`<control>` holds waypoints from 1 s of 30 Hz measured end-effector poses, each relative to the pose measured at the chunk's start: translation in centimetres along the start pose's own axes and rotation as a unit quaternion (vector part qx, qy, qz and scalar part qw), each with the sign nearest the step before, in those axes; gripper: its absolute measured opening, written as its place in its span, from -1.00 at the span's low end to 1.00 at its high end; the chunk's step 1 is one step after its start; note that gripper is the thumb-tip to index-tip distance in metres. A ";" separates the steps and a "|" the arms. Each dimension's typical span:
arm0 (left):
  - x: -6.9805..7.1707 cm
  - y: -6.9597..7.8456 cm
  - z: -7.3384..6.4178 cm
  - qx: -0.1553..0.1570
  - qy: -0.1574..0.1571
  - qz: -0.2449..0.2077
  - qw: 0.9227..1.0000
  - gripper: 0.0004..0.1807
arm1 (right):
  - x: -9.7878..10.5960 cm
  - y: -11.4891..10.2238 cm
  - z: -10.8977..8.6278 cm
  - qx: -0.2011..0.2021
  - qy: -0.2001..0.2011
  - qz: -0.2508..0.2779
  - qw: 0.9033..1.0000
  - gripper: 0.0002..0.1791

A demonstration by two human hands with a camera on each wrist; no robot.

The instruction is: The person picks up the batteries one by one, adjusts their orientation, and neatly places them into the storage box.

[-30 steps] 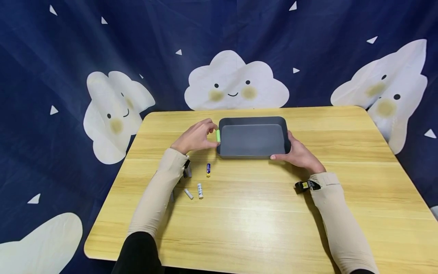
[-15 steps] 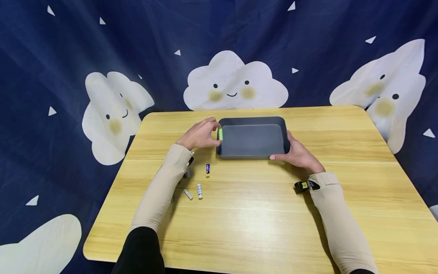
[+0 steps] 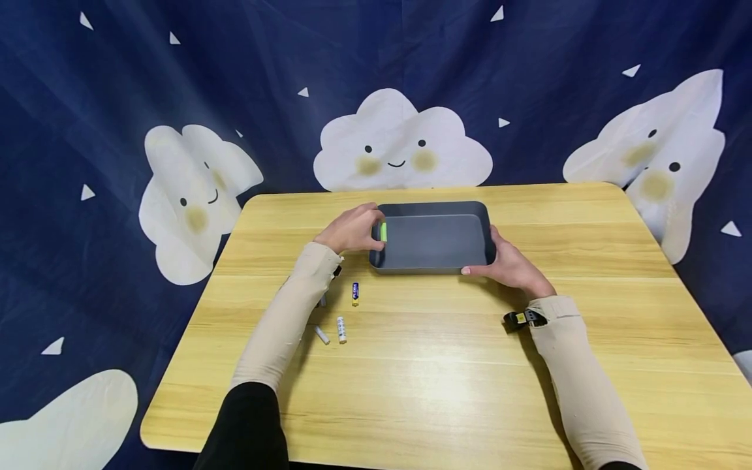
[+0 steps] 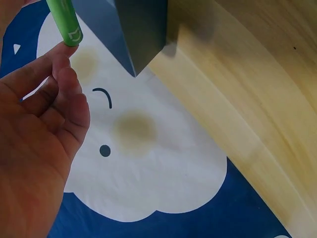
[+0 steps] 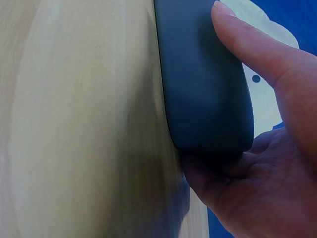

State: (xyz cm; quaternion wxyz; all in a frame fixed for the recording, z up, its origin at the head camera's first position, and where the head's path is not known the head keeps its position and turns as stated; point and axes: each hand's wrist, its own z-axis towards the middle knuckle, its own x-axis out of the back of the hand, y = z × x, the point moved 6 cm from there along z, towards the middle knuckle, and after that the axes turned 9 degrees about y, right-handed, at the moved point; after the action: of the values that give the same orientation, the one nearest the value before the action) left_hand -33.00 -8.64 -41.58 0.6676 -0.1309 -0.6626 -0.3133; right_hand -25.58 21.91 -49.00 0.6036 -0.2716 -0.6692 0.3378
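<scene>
Between thumb and finger my left hand (image 3: pixel 350 230) pinches a green battery (image 3: pixel 384 232), lengthwise, over the left end of a dark grey rectangular tray (image 3: pixel 437 241). In the left wrist view the battery (image 4: pixel 67 22) shows a pale mark near its end. The tray stands on the table with its inside bare. My right hand (image 3: pixel 516 264) grips the tray's near right corner, thumb on the front wall and fingers around the right side. The right wrist view has the tray's wall (image 5: pixel 208 89) between thumb and fingers, with the fingertips partly hidden under its corner.
On the wooden table (image 3: pixel 446 378), nearer than the tray, lie a blue and yellow battery (image 3: pixel 355 294), a printed white battery (image 3: pixel 342 330) and a smaller white battery (image 3: pixel 322 335). My left sleeve (image 3: pixel 282 320) partly hides more batteries. A blue cloud-print curtain (image 3: pixel 282 39) hangs behind.
My left hand has moved slightly right with the green battery, from the tray's left rim to just inside it. My right hand stays on the tray.
</scene>
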 end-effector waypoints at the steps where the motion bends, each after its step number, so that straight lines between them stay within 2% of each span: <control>1: -0.1 0.0 0.1 0.002 -0.002 0.002 1.000 -0.42 | 0.0 0.0 0.0 0.000 0.000 0.001 1.000 0.52; 5: -0.6 -0.1 0.4 0.005 -0.012 0.012 1.000 -0.42 | 0.0 0.0 0.0 -0.005 -0.002 -0.003 1.000 0.53; 15: -2.0 -0.2 1.4 -0.010 -0.026 0.047 0.999 -0.45 | 0.0 -0.2 -0.2 0.004 0.003 0.000 1.000 0.49; 30: -3.0 -0.3 2.1 -0.016 -0.044 0.084 0.995 -0.56 | 0.1 -0.3 -0.3 -0.003 0.002 0.005 1.000 0.49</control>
State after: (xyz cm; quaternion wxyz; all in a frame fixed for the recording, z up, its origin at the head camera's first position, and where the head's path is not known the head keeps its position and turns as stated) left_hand -34.66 -6.88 -44.40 0.6593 -0.2101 -0.6733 -0.2604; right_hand -25.26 21.81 -48.64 0.6022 -0.2774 -0.6679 0.3381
